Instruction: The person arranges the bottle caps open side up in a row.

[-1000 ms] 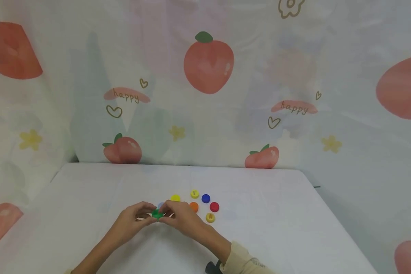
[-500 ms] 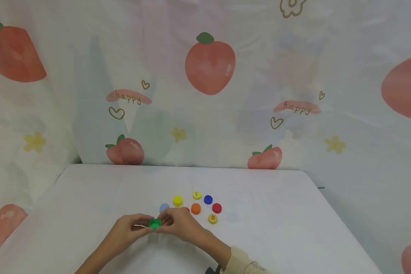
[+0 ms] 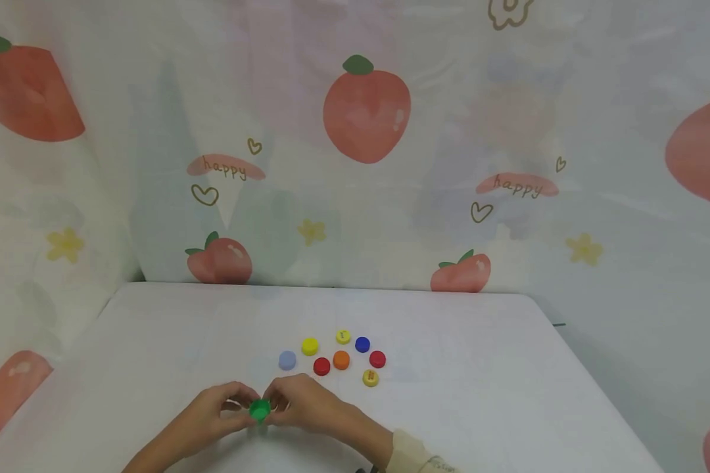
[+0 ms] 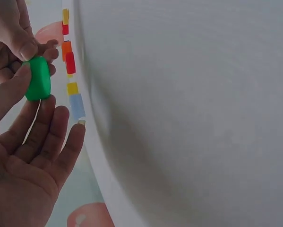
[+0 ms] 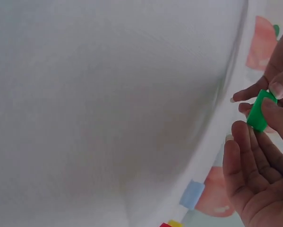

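Note:
Thumb and fingers of my left hand (image 3: 221, 408) and right hand (image 3: 304, 402) pinch a green bottle cap (image 3: 260, 411) from opposite sides. It is held above the table, its hollow side facing the head camera. In the left wrist view the cap (image 4: 38, 79) shows its side, with both thumbs on the near face and fingertips at its edges. Past the hands lies a loose group of caps: light blue (image 3: 286, 360), red (image 3: 322, 366), orange (image 3: 341, 360), yellow (image 3: 310, 346) and dark blue (image 3: 362, 344).
Farther right in the group are a second red cap (image 3: 377, 359) and a yellow cap with printing (image 3: 370, 378). Another marked yellow cap (image 3: 343, 336) lies at the back. The white table (image 3: 479, 394) ends at a fruit-patterned backdrop (image 3: 367, 217).
Both hands have drawn the green cap toward the person and slightly left, its hollow side tilting into view. The light blue cap and the nearer red cap are now uncovered.

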Available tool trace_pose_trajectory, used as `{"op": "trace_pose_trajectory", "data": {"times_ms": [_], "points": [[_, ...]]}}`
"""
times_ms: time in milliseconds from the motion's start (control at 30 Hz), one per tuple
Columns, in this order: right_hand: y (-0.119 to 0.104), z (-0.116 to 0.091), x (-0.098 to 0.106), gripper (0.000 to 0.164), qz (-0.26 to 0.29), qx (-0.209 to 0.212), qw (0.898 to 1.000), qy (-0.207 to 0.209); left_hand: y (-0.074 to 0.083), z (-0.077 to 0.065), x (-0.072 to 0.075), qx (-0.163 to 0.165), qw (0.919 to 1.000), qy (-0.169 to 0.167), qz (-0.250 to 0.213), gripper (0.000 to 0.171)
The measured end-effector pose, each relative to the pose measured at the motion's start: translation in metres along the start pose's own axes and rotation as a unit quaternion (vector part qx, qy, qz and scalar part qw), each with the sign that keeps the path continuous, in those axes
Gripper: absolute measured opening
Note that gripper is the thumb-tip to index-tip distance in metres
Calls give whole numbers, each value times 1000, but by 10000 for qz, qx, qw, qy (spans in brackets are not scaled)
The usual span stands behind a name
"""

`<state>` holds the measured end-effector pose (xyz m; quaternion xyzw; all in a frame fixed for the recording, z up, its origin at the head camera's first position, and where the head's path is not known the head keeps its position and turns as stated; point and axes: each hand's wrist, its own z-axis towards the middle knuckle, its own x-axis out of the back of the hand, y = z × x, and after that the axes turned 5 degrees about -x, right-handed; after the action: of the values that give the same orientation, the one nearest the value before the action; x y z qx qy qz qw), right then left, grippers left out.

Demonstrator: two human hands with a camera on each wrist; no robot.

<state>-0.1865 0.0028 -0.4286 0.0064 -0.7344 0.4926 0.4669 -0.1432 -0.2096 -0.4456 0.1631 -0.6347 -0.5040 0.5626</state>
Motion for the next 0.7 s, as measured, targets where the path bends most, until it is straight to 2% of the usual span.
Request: {"op": "trace_pose_trajectory", "data": {"times_ms": [233, 467, 700], "points": [[-1, 2, -12, 26, -572, -107, 9982, -125, -7, -7, -1, -96, 9997, -186, 140, 32], [-2, 6, -20, 25, -761, -176, 9968, -145, -14, -10, -2, -115, 9993, -234, 256, 28], [-4, 11, -25, 24, -1026, -216, 9944, -111, -12, -12, 1, -50, 9995, -281, 154, 27]]}}
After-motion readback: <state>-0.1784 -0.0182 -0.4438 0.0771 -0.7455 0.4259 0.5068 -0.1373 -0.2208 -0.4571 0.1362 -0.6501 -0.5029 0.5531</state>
